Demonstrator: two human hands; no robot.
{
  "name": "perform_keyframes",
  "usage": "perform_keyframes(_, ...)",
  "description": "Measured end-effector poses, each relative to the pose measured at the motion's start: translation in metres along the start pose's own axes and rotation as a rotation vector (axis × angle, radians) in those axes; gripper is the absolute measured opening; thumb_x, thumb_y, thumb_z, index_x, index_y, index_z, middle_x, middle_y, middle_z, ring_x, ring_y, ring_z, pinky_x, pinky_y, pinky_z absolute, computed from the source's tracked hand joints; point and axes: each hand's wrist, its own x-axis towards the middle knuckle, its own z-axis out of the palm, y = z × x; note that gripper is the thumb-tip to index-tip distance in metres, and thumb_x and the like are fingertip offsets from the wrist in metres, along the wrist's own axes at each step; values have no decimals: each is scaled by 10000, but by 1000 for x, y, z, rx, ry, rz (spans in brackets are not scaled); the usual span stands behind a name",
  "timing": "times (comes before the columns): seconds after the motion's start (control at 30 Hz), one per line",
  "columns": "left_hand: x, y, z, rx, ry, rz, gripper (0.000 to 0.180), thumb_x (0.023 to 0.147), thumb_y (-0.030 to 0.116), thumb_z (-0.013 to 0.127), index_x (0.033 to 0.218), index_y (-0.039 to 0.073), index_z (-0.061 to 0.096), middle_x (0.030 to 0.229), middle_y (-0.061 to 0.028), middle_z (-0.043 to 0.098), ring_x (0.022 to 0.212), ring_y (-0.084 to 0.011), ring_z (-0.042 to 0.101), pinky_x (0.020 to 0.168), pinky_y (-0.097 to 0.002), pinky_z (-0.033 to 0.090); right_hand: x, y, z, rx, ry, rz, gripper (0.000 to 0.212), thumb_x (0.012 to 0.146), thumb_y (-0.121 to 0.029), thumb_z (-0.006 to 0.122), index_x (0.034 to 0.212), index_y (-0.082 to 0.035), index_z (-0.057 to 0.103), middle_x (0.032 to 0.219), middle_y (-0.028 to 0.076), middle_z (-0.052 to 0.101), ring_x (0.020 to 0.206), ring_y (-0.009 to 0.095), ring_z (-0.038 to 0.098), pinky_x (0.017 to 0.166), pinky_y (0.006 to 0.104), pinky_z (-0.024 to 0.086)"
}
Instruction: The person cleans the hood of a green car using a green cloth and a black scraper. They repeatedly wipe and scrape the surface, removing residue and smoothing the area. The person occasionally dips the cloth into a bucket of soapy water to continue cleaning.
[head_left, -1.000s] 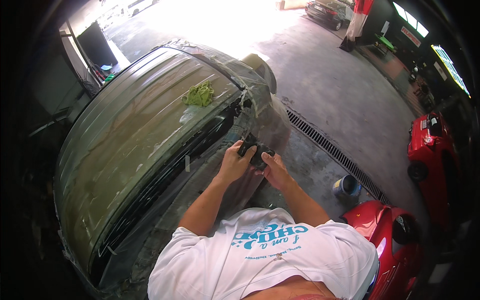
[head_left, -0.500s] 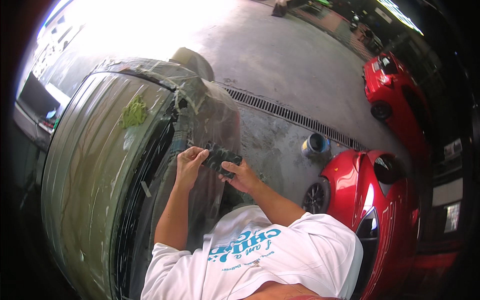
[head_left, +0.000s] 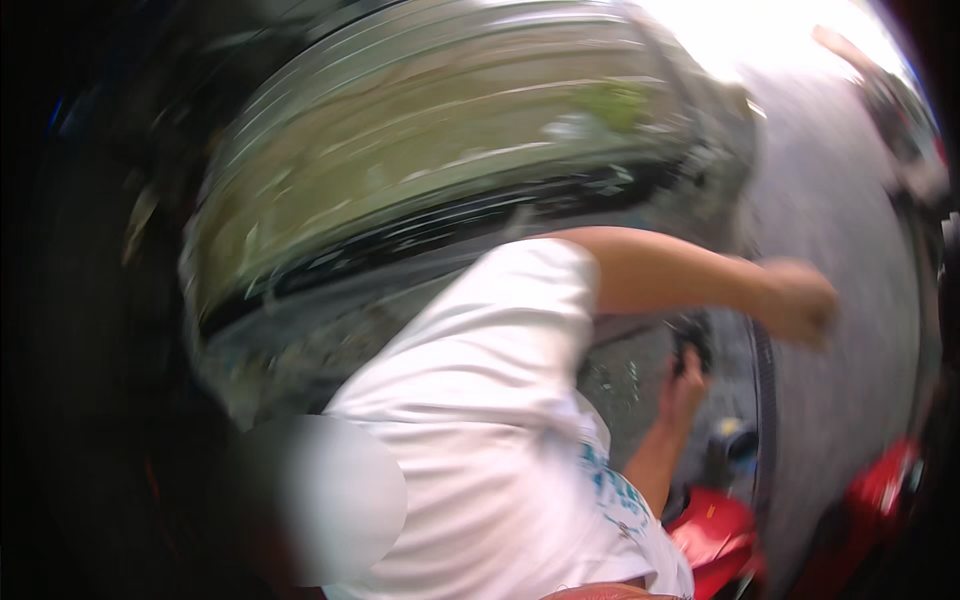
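My left arm reaches across to the right above the floor, and its hand (head_left: 800, 302) is smeared by motion, so its fingers do not show clearly. Nothing can be made out in it. Lower down, my right hand (head_left: 686, 388) is wrapped round a black rectangular pad (head_left: 692, 338), held beside the covered side of the vehicle. The vehicle's ribbed olive-coloured roof (head_left: 420, 160) fills the upper left, wet or streaked on top. A crumpled lime-green cloth (head_left: 612, 104) lies on the roof, apart from both hands.
Blurred plastic sheeting covers the vehicle's end (head_left: 722, 180). A bucket (head_left: 738, 440) stands on the floor by a long drain grate (head_left: 764, 400). One red car (head_left: 715, 540) is close at the lower right, another red car (head_left: 885, 478) beyond it.
The view has swung left, so the roof now lies across the top. My left hand has let go of the pad and moved away to the right; my right hand keeps the pad.
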Motion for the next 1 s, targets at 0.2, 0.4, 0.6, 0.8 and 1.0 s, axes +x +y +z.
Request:
perform_keyframes(0.2, 172, 85, 44, 571, -212, 677, 363, 975, 385, 668, 1159, 107, 812, 1166, -116, 797, 1136, -278, 738, 956, -466, 581, 29, 45, -61, -307, -52, 84, 514, 1095, -237, 568, 1499, 59, 454, 1443, 194, 578, 1230, 300, 602, 1097, 441, 468)
perform_keyframes(0.4, 73, 16, -43, 618, -56, 235, 199, 923, 227, 691, 1040, 151, 832, 1095, -47, 807, 1085, -238, 763, 875, -432, 626, 41, -2, -16, 15, 74, 103, 239, 1060, -159, 672, 1284, -75, 680, 1112, 58, 736, 926, 199, 763, 720, 294, 601)
perform_keyframes(0.6, -75, -236, -80, 686, 757, -471, 731, 928, 462, 814, 1491, 51, 596, 1490, -219, 593, 1393, -400, 546, 1170, -535, 443, 103, -20, -8, 20, 43, -50, 261, 1118, -234, 613, 1329, -83, 639, 1211, 60, 723, 1027, 214, 762, 779, 323, 616)
perform_keyframes(0.8, -178, -302, -108, 644, 344, -807, 1135, 820, 811, 735, 1735, 331, 264, 1810, -182, 167, 1679, -416, 75, 1347, -584, 144, 190, -60, 136, -194, -185, -352, 360, 1157, -215, 529, 1480, -66, 584, 1257, 71, 707, 1067, 166, 734, 852, 313, 607)
perform_keyframes(1.0, -169, -355, -135, 745, 292, -803, 1153, 815, 857, 689, 1743, 354, 223, 1833, -115, 97, 1684, -399, 19, 1355, -595, 60, 315, -73, 307, -773, -112, -936, 490, 1071, -180, 600, 1550, -83, 560, 1472, 167, 656, 1280, 289, 677, 1070, 413, 533)
